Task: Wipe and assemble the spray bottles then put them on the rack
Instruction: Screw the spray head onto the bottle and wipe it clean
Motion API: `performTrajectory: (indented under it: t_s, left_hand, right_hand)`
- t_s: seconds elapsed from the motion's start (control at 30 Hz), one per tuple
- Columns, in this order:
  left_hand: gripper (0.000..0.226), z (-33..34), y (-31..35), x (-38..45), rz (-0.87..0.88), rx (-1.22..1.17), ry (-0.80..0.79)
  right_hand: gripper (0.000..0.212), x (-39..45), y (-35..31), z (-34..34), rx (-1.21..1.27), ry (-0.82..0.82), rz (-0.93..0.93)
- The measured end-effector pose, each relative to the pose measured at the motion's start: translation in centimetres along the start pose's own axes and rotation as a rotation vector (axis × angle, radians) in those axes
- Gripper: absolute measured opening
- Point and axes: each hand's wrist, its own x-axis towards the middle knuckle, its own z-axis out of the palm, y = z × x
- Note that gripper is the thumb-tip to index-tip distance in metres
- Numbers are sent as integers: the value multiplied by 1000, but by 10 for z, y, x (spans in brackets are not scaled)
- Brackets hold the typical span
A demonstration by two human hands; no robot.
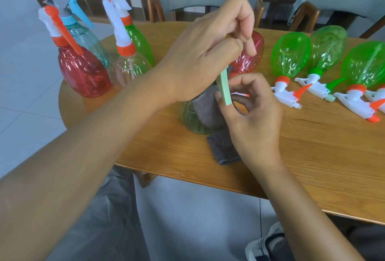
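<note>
Head view, pale green translucent plastic spray bottle [192,119] standing on oval wooden table [312,156], grey cloth [224,150] beside it, left hand [206,56] gripping its mint trigger [224,87], right hand [252,119] fingers curled against trigger tip, four assembled bottles left, four green lying right.

Bright, even daylight fills the scene, soft and without hard edges. The wooden table [312,156] shows only faint shadows under the lying green bottles [291,56] on the right. Small glints sit on the red bottle [83,73] at far left (its plastic glows through). Wide-angle distortion bends the table edge and stretches the left forearm [73,167] near the frame's corner. The picture is slightly soft overall, the hands mildly blurred.
</note>
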Motion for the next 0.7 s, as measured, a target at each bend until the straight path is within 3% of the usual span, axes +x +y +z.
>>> performTrajectory:
  t_s: [0.4, 0.6, 0.7]
  left_hand:
    - [36, 2, 0, -3, -6, 47, 7]
    - [44, 1, -5, -11, -42, 102, 47]
    - [59, 4, -7, -28, -132, 125, 91]
  right_hand:
    - [44, -14, 18, -28, -311, -251, 174]
    - [47, -15, 20, -29, -328, -239, 210]
    - [48, -14, 21, -30, -325, -233, 222]
